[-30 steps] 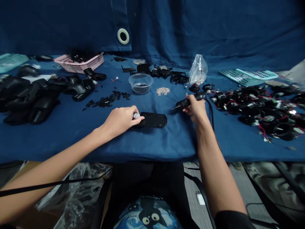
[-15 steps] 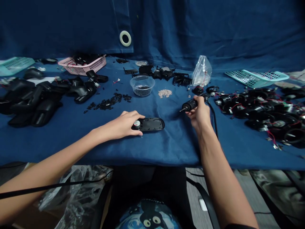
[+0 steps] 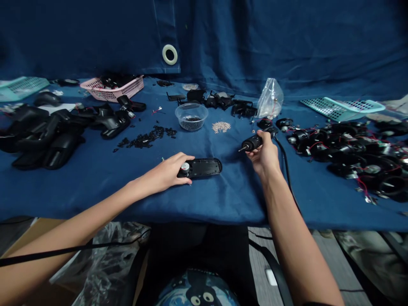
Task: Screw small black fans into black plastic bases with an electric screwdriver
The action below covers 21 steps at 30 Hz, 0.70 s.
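My left hand (image 3: 172,172) grips the left end of a long black plastic housing (image 3: 205,167) that lies open side up on the blue cloth. A small round silver motor (image 3: 185,167) sits in the housing between my thumb and fingers. In my right hand (image 3: 265,154) is a black electric screwdriver (image 3: 252,143), fingers wrapped round its body. Its bit points left and slightly down, above the cloth and apart from the housing. A black cord runs from the tool's back end down past my right forearm.
Behind the housing stand a clear bowl (image 3: 191,117) of small dark pieces, a heap of small screws (image 3: 221,127) and scattered black parts (image 3: 148,138). Black housings (image 3: 57,131) pile at left, wired round parts (image 3: 360,148) at right. A pink basket (image 3: 127,88) and teal basket (image 3: 344,109) stand farther back.
The screwdriver and my right hand have shifted slightly left and down. My left hand stays on the housing; the whole view has shifted a little.
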Each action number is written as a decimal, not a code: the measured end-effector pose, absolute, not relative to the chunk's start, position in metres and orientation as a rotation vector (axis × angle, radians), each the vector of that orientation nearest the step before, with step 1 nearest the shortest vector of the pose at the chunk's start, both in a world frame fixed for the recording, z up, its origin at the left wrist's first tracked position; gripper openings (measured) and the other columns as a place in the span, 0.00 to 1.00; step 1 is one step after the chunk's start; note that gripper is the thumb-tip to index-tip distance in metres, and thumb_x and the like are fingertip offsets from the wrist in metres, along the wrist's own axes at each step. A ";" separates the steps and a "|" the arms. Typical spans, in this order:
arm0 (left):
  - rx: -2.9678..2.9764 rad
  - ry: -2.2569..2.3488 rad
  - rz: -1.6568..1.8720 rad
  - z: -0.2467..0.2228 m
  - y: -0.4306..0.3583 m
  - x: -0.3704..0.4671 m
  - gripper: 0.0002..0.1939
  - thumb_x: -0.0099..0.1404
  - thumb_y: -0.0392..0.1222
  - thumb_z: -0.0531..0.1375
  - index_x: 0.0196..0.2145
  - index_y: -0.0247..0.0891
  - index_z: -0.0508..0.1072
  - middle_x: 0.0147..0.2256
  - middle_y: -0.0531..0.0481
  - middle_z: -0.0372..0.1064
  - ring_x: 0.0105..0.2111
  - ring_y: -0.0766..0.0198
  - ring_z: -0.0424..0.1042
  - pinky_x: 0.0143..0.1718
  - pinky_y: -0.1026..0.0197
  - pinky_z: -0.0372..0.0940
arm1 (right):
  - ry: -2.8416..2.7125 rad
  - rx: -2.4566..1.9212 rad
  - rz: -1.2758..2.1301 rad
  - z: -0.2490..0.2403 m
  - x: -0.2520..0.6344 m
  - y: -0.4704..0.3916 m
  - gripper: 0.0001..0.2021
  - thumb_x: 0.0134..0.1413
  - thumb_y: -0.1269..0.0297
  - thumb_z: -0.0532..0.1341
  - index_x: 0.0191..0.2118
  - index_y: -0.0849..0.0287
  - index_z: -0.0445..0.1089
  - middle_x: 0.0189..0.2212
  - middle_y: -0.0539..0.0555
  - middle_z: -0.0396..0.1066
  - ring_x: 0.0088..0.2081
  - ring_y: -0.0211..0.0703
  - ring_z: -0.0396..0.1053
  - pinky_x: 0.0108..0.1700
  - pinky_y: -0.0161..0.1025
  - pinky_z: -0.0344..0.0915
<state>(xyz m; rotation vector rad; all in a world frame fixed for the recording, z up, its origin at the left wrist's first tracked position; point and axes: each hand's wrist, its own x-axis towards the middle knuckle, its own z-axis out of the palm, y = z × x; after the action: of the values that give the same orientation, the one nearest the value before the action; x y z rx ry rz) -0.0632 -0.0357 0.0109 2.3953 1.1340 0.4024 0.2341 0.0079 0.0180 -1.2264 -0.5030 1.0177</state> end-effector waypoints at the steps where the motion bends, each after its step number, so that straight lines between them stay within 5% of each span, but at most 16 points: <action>1: 2.400 1.121 0.404 0.010 -0.036 -0.064 0.34 0.62 0.56 0.63 0.62 0.45 0.59 0.56 0.47 0.62 0.52 0.54 0.67 0.52 0.56 0.63 | -0.510 -1.232 1.017 0.017 0.234 0.008 0.11 0.51 0.59 0.61 0.27 0.60 0.63 0.14 0.44 0.57 0.13 0.31 0.58 0.13 0.28 0.56; 7: 2.443 1.173 0.335 0.009 -0.037 -0.081 0.46 0.61 0.57 0.63 0.68 0.45 0.44 0.59 0.42 0.61 0.58 0.50 0.61 0.58 0.50 0.54 | -0.552 -1.270 1.007 0.013 0.232 0.006 0.12 0.52 0.59 0.62 0.27 0.59 0.61 0.15 0.46 0.61 0.14 0.32 0.61 0.13 0.27 0.55; 12: 2.546 1.186 0.208 0.017 -0.033 -0.091 0.24 0.68 0.53 0.57 0.58 0.43 0.64 0.51 0.44 0.68 0.51 0.53 0.65 0.54 0.52 0.53 | -0.573 -1.278 1.010 0.011 0.232 0.007 0.13 0.51 0.58 0.63 0.27 0.59 0.61 0.15 0.47 0.62 0.14 0.33 0.62 0.14 0.27 0.57; 21: 2.626 1.186 0.176 0.028 -0.023 -0.097 0.14 0.71 0.41 0.50 0.50 0.42 0.71 0.43 0.47 0.72 0.45 0.57 0.67 0.50 0.53 0.51 | -0.587 -1.305 1.011 0.008 0.233 0.008 0.13 0.51 0.56 0.63 0.29 0.58 0.60 0.12 0.43 0.58 0.14 0.32 0.61 0.14 0.26 0.58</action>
<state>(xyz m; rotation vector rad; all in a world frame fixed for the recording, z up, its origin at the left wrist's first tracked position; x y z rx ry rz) -0.0973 -0.0226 0.0280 2.6264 1.1860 0.1763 0.2334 0.0078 0.0079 -1.3048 -0.5874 1.0111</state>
